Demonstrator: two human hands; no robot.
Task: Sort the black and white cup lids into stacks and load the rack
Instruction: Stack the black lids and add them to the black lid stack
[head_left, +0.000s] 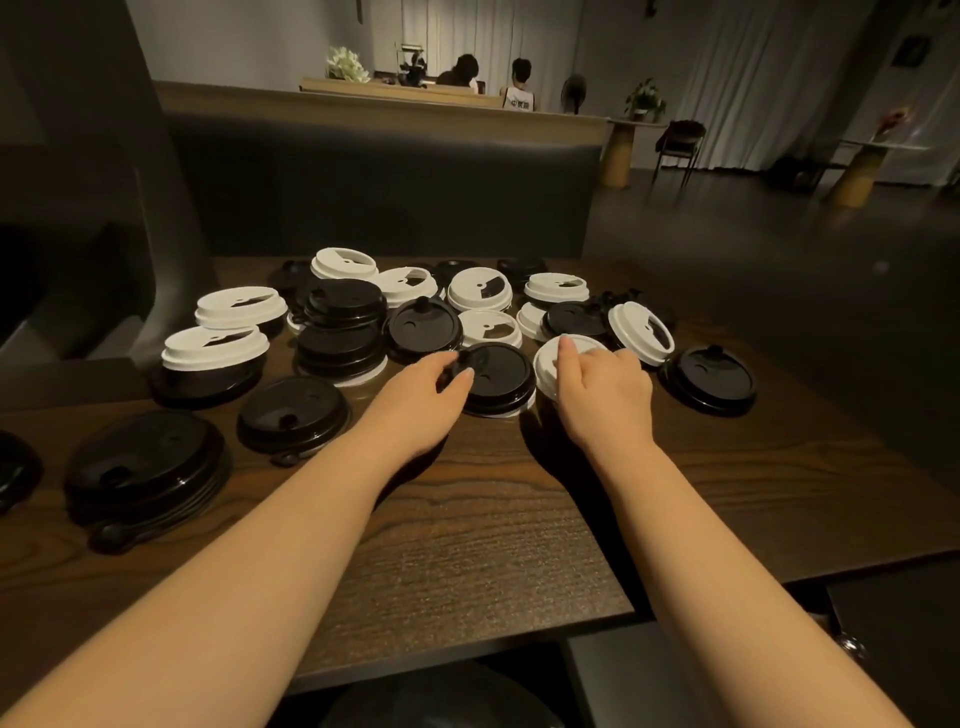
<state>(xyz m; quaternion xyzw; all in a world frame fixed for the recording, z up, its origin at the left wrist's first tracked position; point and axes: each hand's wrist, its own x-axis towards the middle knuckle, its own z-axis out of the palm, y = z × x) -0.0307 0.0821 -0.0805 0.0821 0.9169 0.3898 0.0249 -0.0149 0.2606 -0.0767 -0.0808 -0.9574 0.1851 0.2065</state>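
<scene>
Dim café seating surrounds us as we look down at a dark wooden table (467, 519) scattered with black and white cup lids. At the middle lies a black lid (501, 376) resting on a white one. Our left hand (423, 395) pinches that black lid's near-left edge between thumb and fingers. Just right of the black lid, our right hand (605, 387) curls over a white lid (550, 364), fingers gripping its rim. Left of the black lid stands a stack of black lids (340, 332), and farther left two white lids sit on black ones. Right of it, one black lid (714, 379) lies alone. Beyond the table, seated people face away.
</scene>
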